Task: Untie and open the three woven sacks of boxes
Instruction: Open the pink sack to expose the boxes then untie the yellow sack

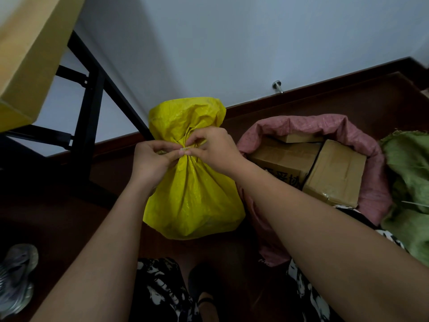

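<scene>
A yellow woven sack (pixel 192 196) stands on the dark floor in front of me, its neck cinched by a tie (pixel 185 148). My left hand (pixel 151 159) pinches the tie from the left, and my right hand (pixel 213 147) pinches it from the right, fingers curled at the knot. To the right, a pink woven sack (pixel 376 182) stands open with its rim rolled down, showing cardboard boxes (pixel 334 173) inside. A green woven sack (pixel 408 182) sits at the far right edge, partly cut off.
A black metal table frame (pixel 92 108) with a yellow top (pixel 30 54) stands at left against the white wall. A metal door stop (pixel 277 86) sits at the baseboard. A grey shoe (pixel 16 280) lies at lower left. My patterned clothing and a dark shoe (pixel 202 282) are below.
</scene>
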`<state>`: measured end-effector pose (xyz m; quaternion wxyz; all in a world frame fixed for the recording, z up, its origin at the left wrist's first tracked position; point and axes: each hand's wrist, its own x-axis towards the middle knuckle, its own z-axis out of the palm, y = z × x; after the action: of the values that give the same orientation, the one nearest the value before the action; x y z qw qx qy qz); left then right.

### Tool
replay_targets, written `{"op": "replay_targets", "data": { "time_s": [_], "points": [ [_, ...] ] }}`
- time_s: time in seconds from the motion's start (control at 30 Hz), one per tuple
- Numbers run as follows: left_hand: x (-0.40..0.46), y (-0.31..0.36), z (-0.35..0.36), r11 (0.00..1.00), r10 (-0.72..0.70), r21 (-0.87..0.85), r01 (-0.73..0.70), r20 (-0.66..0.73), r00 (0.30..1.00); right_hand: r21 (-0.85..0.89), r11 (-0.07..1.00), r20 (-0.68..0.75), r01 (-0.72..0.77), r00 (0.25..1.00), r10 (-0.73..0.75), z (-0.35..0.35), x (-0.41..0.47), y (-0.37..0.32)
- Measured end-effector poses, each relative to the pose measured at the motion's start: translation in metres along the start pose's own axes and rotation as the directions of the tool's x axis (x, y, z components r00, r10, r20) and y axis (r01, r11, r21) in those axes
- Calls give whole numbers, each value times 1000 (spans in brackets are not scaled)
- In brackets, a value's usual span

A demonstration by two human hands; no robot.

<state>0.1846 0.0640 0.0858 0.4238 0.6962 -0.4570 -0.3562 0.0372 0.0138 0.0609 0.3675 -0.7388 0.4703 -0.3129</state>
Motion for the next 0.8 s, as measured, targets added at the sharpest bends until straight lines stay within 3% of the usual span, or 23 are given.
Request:
{"op": "replay_targets", "data": {
  "time_s": [0.27, 0.8],
  "points": [
    [-1, 0, 2, 999, 35, 21, -35, -25, 999, -23, 1000, -54, -17, 998, 16, 2, 1, 0],
    [4, -3, 0, 997, 45, 68, -46, 9, 999, 124, 982, -44, -141, 988, 148, 16, 10, 12]
  ]
}}
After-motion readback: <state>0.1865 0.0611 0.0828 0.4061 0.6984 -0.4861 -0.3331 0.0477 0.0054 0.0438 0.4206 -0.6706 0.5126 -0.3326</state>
